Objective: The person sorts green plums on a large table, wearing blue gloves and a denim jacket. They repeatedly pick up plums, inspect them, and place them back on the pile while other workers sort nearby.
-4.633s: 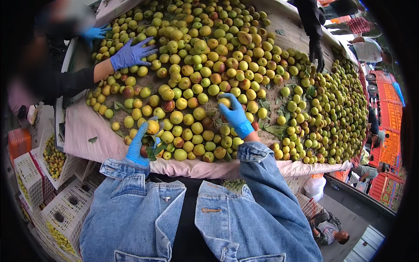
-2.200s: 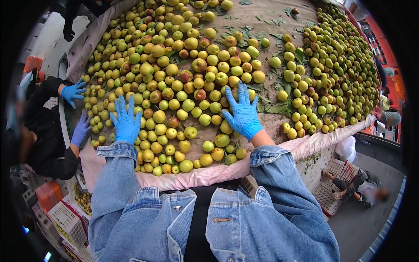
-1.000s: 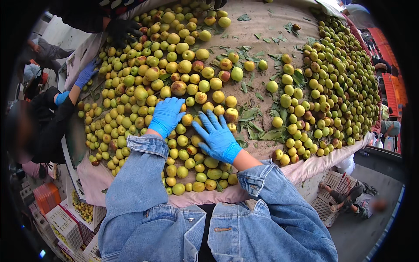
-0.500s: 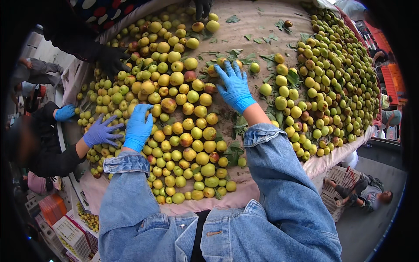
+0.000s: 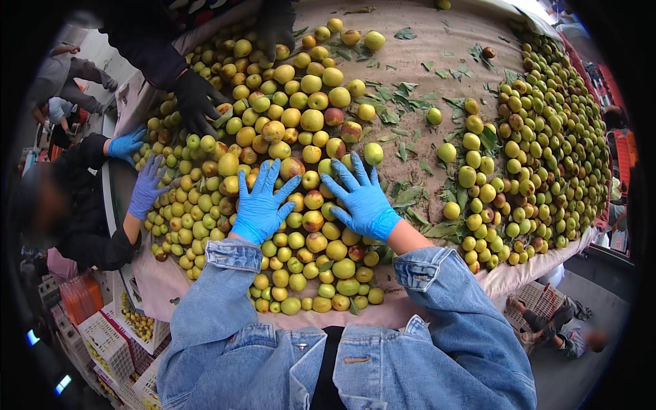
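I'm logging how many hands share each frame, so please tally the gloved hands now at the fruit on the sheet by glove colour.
Blue: 3 (the wearer's left hand and right hand, plus a co-worker's blue glove)
Purple: 1 (a co-worker's purple glove)
Black: 2 (the nearer black glove and the farther black glove)
Total: 6

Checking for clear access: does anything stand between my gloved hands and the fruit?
Nothing visible: your left hand and right hand are spread over the fruit; a co-worker's purple-gloved hand is off to the left. The space beneath your palms is hidden.
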A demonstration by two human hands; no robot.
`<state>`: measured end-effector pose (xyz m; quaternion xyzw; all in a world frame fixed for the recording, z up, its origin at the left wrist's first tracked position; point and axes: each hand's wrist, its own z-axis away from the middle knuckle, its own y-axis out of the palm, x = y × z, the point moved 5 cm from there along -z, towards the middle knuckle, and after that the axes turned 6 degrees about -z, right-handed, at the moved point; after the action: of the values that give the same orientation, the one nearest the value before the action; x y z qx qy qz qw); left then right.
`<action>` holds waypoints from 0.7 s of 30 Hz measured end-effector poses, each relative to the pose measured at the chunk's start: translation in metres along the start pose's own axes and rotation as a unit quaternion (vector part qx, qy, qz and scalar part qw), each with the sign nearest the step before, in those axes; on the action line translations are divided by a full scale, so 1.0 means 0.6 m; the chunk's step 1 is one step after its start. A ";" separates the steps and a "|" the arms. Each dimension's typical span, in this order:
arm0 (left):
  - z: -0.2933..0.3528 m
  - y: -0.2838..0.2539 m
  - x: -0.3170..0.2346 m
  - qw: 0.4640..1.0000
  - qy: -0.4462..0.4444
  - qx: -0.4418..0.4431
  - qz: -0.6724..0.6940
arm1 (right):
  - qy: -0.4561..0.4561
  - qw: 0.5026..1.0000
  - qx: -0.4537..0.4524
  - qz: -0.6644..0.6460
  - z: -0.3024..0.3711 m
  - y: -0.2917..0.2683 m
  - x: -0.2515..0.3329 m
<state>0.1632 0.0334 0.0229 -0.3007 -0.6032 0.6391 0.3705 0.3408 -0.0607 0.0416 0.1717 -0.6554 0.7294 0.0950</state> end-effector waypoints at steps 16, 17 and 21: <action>0.252 -0.021 0.082 0.984 -0.026 0.126 0.122 | -0.225 0.948 0.221 -0.043 0.213 0.027 0.086; 0.273 -0.028 0.035 0.970 0.047 0.193 0.143 | -0.227 0.949 0.214 -0.042 0.205 0.036 0.086; 0.317 0.005 -0.018 0.968 0.124 0.170 0.133 | -0.267 0.946 0.183 -0.009 0.120 0.060 0.113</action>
<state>0.0107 -0.0799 0.0366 -0.3880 -0.3890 0.7336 0.4000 0.2744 -0.1419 0.0394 0.3804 -0.5106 0.7633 -0.1094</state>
